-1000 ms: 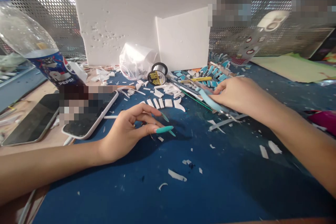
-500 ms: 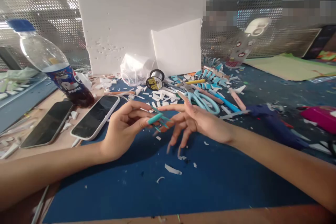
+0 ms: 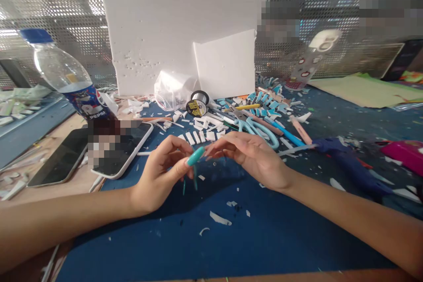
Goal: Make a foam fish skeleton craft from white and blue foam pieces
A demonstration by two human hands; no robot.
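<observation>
Looking from far away, I saw left hand curled; right hand bent, fingers near left thumb. Could not tell if either hand pinched anything. White bits sat in row just past hands, on blue mat. Blue scissors lay just past right hand.

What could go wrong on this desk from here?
The row of white pieces lies just beyond the left hand and right hand, so a reach forward might scatter it. The blue-handled scissors lie close behind the right hand, which could snag or knock them. The cola bottle stands near two phones, so it might topple onto them, though its cap looks on.
</observation>
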